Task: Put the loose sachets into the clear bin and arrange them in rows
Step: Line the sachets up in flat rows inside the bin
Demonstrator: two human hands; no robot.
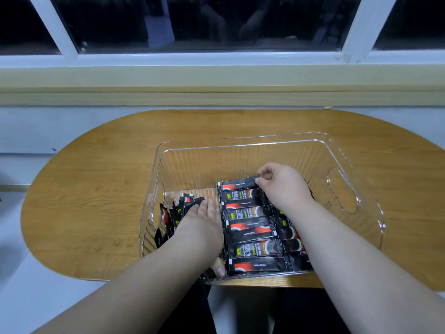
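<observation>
Head: sachets [248, 213] crosswise (seemingly flat)

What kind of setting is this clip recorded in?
Probably a home or office room at night: an oval wooden table below a white-framed window with dark panes, a clear bin of coffee sachets.

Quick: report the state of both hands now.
Left hand: open, fingers flat on the jumbled sachets in the clear bin.
Right hand: pinching the end of the farthest sachet in the row.
</observation>
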